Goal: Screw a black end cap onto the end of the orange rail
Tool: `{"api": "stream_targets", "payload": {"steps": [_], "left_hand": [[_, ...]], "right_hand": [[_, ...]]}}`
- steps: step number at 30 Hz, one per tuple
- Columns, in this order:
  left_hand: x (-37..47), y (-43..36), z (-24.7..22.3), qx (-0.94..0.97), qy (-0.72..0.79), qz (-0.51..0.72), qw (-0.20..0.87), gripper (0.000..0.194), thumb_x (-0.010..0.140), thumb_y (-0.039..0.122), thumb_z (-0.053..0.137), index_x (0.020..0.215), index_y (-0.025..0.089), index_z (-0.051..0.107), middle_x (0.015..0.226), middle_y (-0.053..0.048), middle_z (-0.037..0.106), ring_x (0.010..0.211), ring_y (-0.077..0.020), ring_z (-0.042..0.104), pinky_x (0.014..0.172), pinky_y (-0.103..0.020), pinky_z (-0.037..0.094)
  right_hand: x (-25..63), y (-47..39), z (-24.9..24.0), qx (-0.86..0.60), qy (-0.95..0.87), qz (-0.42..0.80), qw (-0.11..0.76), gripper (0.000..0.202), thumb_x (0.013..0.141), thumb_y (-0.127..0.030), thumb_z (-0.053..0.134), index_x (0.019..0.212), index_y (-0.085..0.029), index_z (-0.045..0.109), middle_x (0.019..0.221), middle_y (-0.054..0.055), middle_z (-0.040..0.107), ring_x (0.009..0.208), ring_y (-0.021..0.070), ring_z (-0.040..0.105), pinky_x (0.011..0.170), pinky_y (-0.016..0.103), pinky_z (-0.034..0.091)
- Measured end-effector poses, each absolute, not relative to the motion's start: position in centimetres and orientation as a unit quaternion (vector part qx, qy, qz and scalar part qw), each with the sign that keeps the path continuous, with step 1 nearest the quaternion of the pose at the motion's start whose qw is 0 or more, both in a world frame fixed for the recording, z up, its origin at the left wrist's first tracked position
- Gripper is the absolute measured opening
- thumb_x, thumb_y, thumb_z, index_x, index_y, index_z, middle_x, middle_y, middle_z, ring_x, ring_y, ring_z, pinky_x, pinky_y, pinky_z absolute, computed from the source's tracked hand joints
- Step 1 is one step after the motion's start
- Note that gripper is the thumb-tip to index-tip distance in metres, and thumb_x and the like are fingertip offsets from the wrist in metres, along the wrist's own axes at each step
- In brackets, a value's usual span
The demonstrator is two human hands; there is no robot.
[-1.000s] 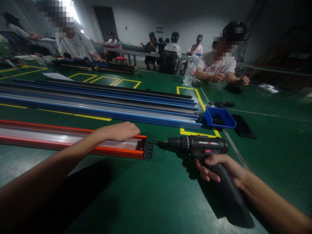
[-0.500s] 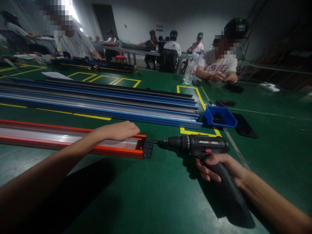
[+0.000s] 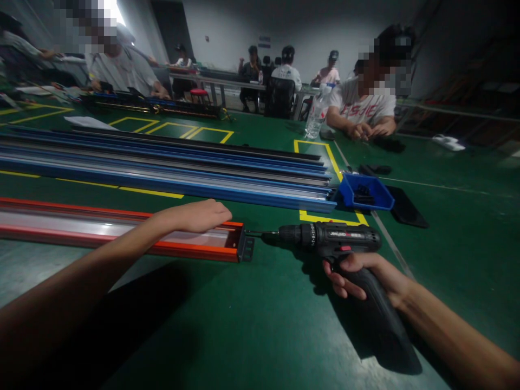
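Note:
A long orange metal profile (image 3: 195,252) with a pale inner channel lies along the near left of the table. My left hand (image 3: 205,215) is laid over it near its right end, its fingers closed over the far rail and partly hidden. At that end sits a black end cap (image 3: 246,249) with a slotted tab. My right hand (image 3: 352,271) grips the handle of a black cordless drill (image 3: 335,238), index finger by the trigger. The drill lies level, pointing left, and its long thin bit meets the end cap.
Behind the orange profile lie several blue and black profiles (image 3: 227,180). A blue bin (image 3: 368,197) with small black parts stands at their right end, beside a dark flat pad (image 3: 408,207). Farther back are a water bottle (image 3: 314,116) and a co-worker (image 3: 361,103).
The view has shifted very slightly. Both hands, the drill and the orange profile keep their places relative to each other.

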State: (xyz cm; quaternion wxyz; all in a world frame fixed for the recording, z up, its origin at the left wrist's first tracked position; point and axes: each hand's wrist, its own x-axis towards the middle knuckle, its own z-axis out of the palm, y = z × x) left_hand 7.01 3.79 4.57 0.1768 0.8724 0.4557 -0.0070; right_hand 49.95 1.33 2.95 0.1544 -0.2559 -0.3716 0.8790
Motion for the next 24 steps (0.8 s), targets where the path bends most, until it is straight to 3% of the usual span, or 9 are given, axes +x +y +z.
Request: {"api": "stream_targets", "payload": {"steps": [9, 16, 24], "left_hand": [[6.97, 3.7, 4.55, 0.869, 0.463, -0.012, 0.172, 0.041, 0.104, 0.025, 0.029, 0.067, 0.021, 0.046, 0.066, -0.001, 0.054, 0.064, -0.0168, 0.05, 0.064, -0.029, 0.038], [6.63, 3.91, 4.13, 0.895, 0.428, -0.021, 0.123, 0.026, 0.094, 0.017, 0.04, 0.071, 0.021, 0.051, 0.075, -0.005, 0.061, 0.07, -0.0197, 0.052, 0.067, -0.032, 0.037], [7.11, 3.7, 4.46, 0.876, 0.451, -0.003, 0.167, 0.037, 0.101, 0.023, 0.034, 0.067, 0.021, 0.047, 0.068, -0.002, 0.057, 0.066, -0.018, 0.053, 0.064, -0.031, 0.037]], "right_hand": [[49.79, 1.33, 2.84, -0.237, -0.372, 0.883, 0.159, 0.028, 0.086, -0.023, 0.063, 0.103, -0.006, 0.077, 0.079, 0.003, 0.07, 0.05, 0.0051, 0.053, 0.075, 0.024, 0.054], [49.86, 1.35, 2.73, -0.238, -0.38, 0.878, 0.166, 0.029, 0.087, -0.025, 0.064, 0.103, -0.005, 0.077, 0.077, 0.005, 0.07, 0.052, 0.0067, 0.054, 0.075, 0.026, 0.055], [49.91, 1.46, 2.5, -0.241, -0.363, 0.885, 0.163, 0.03, 0.085, -0.025, 0.065, 0.104, -0.005, 0.076, 0.079, 0.006, 0.07, 0.05, 0.006, 0.051, 0.074, 0.026, 0.054]]}}
